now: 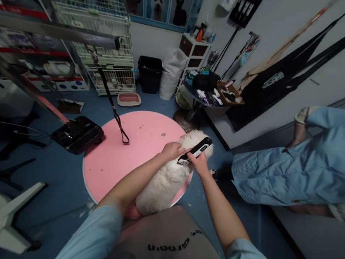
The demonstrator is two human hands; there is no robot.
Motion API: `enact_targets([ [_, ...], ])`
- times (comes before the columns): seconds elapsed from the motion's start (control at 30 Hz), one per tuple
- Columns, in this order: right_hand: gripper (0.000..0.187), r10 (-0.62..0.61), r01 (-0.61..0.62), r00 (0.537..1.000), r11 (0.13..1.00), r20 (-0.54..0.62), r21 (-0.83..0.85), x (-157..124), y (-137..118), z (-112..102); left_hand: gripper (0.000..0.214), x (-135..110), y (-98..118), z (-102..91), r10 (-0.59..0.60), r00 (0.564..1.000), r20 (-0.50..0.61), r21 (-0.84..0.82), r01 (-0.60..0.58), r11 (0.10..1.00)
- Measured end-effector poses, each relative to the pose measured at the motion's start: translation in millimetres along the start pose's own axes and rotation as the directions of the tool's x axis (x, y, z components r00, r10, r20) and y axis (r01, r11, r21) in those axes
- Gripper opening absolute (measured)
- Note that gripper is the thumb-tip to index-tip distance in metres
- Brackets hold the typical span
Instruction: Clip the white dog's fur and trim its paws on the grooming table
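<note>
A fluffy cream-white dog (pixel 166 184) is at the right edge of the round pink grooming table (pixel 123 160), close against my apron. My left hand (pixel 173 151) rests at the dog's upper body with its fingers curled into the fur; the fingertips are partly hidden. In my right hand (pixel 199 163) is a black and white hair clipper (pixel 198 149), lying slantwise over the dog. The clipper's blade end points left toward the fur beside my left hand. I cannot make out the dog's face.
A black grooming loop (pixel 116 115) hangs over the table from a metal arm (pixel 31 91). A person in a blue gown (pixel 303 156) stands at the right. Behind are wire cages (pixel 100 42), a black bin (pixel 150 73) and a cluttered side table (pixel 209 96).
</note>
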State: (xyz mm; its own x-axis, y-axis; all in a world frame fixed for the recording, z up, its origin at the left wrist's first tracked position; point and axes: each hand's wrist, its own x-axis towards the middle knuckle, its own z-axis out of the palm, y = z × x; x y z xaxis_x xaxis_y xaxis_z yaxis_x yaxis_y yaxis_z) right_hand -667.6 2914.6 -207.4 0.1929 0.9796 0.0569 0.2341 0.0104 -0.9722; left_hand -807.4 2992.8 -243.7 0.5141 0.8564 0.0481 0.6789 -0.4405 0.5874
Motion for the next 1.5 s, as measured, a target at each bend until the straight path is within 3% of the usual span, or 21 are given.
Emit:
enact_targets([
  [0.4, 0.023, 0.064, -0.065, 0.996, 0.997, 0.057, 0.03, -14, 0, 11, 0.031, 0, -1, -4.9, -0.029, 1.0, -0.006, -0.013, 0.029, 0.999],
  [0.63, 0.027, 0.036, -0.047, 0.991, 0.996, 0.13, 0.078, -46, -6, 12, 0.032, -5, -2, -5.7, -0.023, 1.0, -0.005, -0.067, 0.023, 0.998],
  [0.87, 0.032, 0.019, -0.009, 0.995, 0.996, -0.102, 0.093, -27, -10, 0, 0.039, -7, -17, -12.9, 0.07, 0.991, 0.116, -0.214, -0.044, 0.976],
  [1.0, 0.037, 0.055, -0.051, 0.994, 0.998, -0.099, 0.045, -21, -7, 10, 0.039, -7, -23, -17.1, 0.119, 0.978, 0.17, -0.255, -0.074, 0.964],
  [1.17, 0.042, 0.071, -0.074, 0.992, 0.997, -0.106, -0.018, -29, -3, 22, 0.037, -10, -17, -15.8, 0.09, 0.989, 0.119, -0.196, -0.065, 0.978],
  [1.5, 0.043, 0.069, -0.075, 0.994, 0.994, -0.086, -0.073, -27, 7, 24, 0.029, -13, -6, -17.9, 0.067, 0.994, 0.082, -0.126, -0.057, 0.99],
])
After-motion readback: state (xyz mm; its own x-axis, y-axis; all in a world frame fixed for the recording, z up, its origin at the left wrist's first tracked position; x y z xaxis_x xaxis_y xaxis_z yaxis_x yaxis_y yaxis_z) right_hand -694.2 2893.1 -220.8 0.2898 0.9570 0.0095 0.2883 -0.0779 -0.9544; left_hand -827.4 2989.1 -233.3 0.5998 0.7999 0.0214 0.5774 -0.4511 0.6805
